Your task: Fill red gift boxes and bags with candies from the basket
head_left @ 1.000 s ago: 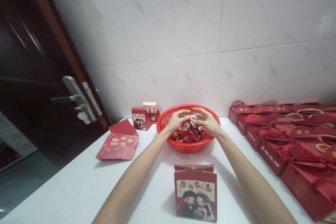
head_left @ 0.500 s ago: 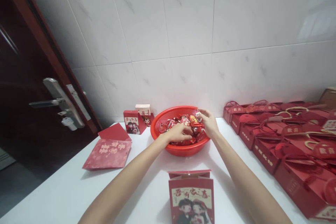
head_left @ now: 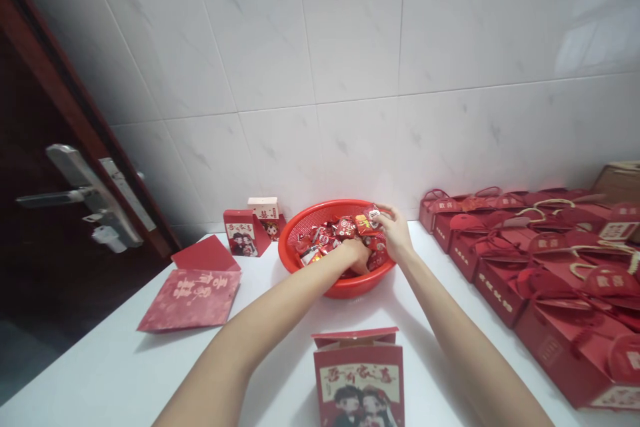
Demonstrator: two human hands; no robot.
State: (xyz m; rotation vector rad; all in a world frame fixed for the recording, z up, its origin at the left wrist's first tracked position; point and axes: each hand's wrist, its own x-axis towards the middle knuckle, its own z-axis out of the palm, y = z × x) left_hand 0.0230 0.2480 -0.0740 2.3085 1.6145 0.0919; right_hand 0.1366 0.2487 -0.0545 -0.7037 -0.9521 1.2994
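A red plastic basket (head_left: 353,291) with wrapped red candies (head_left: 345,227) stands against the tiled wall. My left hand (head_left: 359,257) reaches down among the candies at the basket's right half; its fingertips are hidden there. Over the right rim, my right hand (head_left: 397,232) pinches a small red and white packet (head_left: 373,214) between thumb and fingers. Nearer to me, a red box (head_left: 359,373) with a printed cartoon couple stands upright, its top flaps partly raised. Neither hand touches it.
Several red gift boxes with cord handles (head_left: 500,290) fill the right side. A flat red box (head_left: 193,297) with its flap up lies at left. Two small boxes, one red (head_left: 241,233) and one cream-topped (head_left: 263,205), stand behind. A dark door (head_left: 45,267) is far left.
My left hand has moved right and deeper into the candies. My right hand stays near the right rim with its packet. The view has shifted slightly.
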